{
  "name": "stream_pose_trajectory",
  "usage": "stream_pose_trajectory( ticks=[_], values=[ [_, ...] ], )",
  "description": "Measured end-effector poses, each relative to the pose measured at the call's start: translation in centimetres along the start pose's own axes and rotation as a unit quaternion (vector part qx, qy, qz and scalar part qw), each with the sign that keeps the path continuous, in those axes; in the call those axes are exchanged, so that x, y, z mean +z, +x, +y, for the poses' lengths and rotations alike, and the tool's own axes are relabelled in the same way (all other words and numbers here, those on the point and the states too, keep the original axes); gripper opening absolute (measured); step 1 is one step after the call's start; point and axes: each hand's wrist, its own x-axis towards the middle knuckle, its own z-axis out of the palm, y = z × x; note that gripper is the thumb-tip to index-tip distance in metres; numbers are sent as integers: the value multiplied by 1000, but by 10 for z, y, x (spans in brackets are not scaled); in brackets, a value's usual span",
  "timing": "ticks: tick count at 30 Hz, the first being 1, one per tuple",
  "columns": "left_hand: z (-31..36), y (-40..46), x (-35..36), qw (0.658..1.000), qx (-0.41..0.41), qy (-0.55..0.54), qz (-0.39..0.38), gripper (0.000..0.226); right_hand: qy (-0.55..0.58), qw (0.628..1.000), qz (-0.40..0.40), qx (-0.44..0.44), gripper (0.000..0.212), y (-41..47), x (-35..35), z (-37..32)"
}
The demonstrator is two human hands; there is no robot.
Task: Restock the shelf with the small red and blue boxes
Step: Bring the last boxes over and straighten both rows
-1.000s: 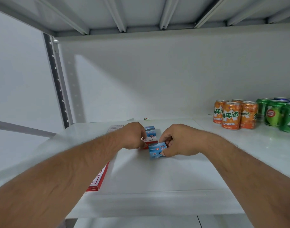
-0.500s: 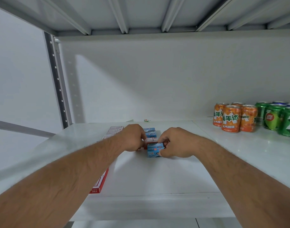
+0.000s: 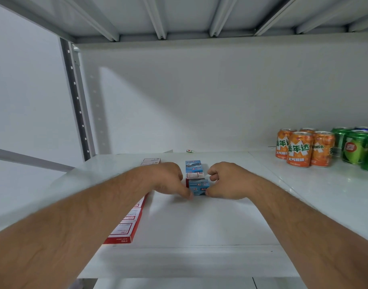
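Two blue boxes, one small red box, four orange cans, two hands

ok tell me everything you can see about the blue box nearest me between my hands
The blue box is small, looks like printed cardboard, light blue with red and dark markings too blurred to read. It rests on the white shelf, at the front of a short row, with a red box right behind it. The left hand and right hand pinch its sides with fingertips.
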Motion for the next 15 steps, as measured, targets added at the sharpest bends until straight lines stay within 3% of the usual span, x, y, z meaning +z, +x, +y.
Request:
stream_pose_trajectory(
  ticks=[4,15],
  values=[
    [3,3,4,999,21,21,19,47,32,999,-1,-21,21,6,4,-1],
    [1,11,7,999,30,9,35,37,34,999,6,-21,27,22,10,0]
  ],
)
